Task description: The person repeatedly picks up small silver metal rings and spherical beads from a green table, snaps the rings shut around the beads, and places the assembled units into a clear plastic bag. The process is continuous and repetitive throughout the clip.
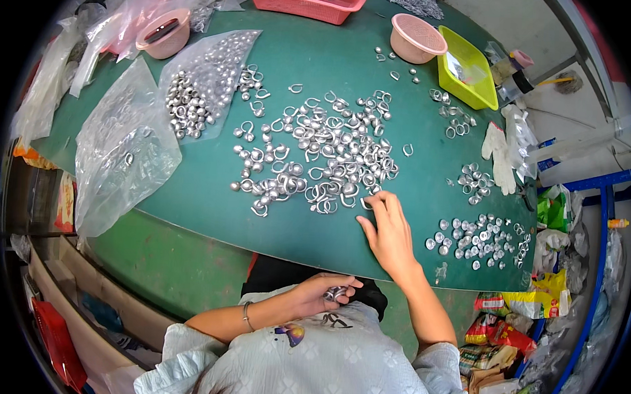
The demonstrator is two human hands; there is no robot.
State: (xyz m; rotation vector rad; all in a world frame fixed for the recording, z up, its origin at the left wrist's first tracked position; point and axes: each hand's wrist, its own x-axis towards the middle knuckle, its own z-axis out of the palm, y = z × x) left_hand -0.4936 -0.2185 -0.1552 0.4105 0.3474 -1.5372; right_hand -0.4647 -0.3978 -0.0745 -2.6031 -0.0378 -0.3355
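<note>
My left hand (316, 294) is held close to my body, just off the table's front edge. Its fingers curl around a few silver metal rings (336, 293) with rounded heads. My right hand (390, 236) reaches over the green table (258, 237) to the near right edge of a large pile of the same rings (345, 149). Thumb and forefinger are apart there, beside a single ring (365, 203) at the pile's edge; whether they touch it I cannot tell.
A clear bag (226, 62) spills silver pieces at the left, beside another plastic bag (126, 156). Small round silver parts (477, 237) lie at the right, near a white glove (499, 158). Farther back stand a pink basket (418, 39), a lime-green basket (472, 88) and a red tray (312, 6).
</note>
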